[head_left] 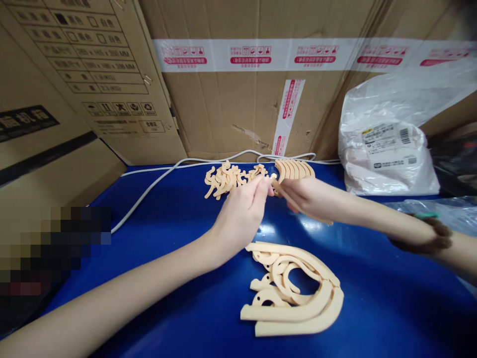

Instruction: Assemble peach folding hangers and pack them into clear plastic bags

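My left hand (242,211) is closed, its thumb and fingers pinched together at a small pale wooden piece (274,176), mostly hidden by the fingertips. Close beside it, my right hand (307,194) is wrapped round a long curved wooden strip (320,219), whose far end slants down to the right. The left end of the strip comes near my left fingertips; whether the two pieces touch, I cannot tell. Behind the left hand lies a loose pile of small curly wooden pieces (223,180). A row of curved wooden strips (296,168) stands behind the right hand.
Nearer me, an arched group of nested wooden pieces (298,313) lies on the blue table (156,298). Cardboard boxes (231,104) wall the back and left. A white cable (149,191) runs along the rear, and a white plastic bag (387,144) sits at the back right.
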Demonstrator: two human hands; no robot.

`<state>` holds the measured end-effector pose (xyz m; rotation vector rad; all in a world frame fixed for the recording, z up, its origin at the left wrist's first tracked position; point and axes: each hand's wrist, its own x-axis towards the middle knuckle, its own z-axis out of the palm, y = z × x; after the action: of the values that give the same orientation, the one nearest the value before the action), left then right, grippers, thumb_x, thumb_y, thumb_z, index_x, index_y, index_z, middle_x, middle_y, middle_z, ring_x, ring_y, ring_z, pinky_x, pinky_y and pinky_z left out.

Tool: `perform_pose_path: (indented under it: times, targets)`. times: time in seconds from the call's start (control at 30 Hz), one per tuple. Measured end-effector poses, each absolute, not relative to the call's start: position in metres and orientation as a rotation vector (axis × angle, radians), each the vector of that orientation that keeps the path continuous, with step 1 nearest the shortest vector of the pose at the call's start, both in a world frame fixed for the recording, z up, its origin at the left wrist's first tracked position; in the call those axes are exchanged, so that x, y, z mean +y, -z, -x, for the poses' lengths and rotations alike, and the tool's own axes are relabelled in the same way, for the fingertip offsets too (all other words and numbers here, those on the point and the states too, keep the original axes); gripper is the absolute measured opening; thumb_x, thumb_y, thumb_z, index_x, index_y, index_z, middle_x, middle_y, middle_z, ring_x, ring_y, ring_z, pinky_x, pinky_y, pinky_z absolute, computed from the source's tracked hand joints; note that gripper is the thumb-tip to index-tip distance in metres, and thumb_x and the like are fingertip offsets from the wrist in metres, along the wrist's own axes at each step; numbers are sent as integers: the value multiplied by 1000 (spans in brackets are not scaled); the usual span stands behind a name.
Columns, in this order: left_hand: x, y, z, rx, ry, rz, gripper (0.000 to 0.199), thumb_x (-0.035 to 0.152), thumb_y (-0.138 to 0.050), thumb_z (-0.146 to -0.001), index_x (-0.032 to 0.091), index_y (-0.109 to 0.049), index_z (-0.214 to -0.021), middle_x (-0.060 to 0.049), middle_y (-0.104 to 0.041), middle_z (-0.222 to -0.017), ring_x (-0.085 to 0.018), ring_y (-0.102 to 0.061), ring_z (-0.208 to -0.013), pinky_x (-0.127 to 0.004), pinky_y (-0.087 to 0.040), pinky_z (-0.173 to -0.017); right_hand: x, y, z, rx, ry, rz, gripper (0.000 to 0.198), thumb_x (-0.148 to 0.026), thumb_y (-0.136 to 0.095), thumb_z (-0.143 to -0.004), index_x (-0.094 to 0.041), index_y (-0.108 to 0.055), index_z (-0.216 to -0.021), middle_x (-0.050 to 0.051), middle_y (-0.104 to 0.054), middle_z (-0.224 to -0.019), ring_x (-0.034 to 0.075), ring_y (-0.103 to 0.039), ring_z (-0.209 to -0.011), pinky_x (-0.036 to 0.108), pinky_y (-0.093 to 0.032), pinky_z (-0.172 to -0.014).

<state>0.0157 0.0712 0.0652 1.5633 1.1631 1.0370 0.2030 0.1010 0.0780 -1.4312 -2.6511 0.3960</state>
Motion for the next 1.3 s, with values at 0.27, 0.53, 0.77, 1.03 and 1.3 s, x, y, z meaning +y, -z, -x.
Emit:
perform_pose_path:
  times: [0.27, 0.53, 0.77, 1.03, 1.3]
  targets:
    - [144, -86, 52, 1461, -1085, -1200, 20, 14, -56, -91, 14, -60, -72, 0, -56, -62, -9, -54, -53, -18, -43, -52, 135, -86, -267, -2139, -295, 1385, 33, -43, -49, -92, -19, -67, -105, 10, -72, -95, 24, -65, -82, 37, -46, -72]
    - [178, -58, 79, 1554, -1124, -1006, 13, -1, -60, -83, 9, -64, -89, -5, -64, -67, -14, -65, -61, -26, -57, -66, 151, -77, -302, -2024, 15, 1378, 16, -32, -57, -87, -19, -64, -93, 11, -65, -79, 21, -58, -68, 35, -41, -64]
    - [188, -51, 74, 1428, -1296, -993, 31, -11, -53, -77, 10, -63, -97, -9, -65, -93, -12, -68, -80, -26, -57, -86, 153, -44, -308, -2364, 197, 1356, 24, -26, -48, -89, -17, -66, -102, 15, -66, -111, 27, -64, -86, 36, -43, -65]
    - [167, -33, 59, 1462, -1278, -1277, 47, -8, -56, -68, 14, -62, -109, -12, -60, -128, -23, -60, -116, -38, -49, -102, 157, -29, -306, -2530, 217, 1292, 30, -24, -41, -96, -15, -64, -112, 15, -63, -117, 27, -66, -98, 38, -51, -77]
    - [157, -27, 52, 1549, -1258, -1626, 53, -5, -55, -70, 17, -60, -118, -11, -44, -145, -20, -36, -142, -34, -20, -122, 139, -46, -288, -2474, 146, 1367, 28, -29, -41, -96, -18, -64, -108, 14, -65, -113, 29, -66, -97, 42, -51, -81]
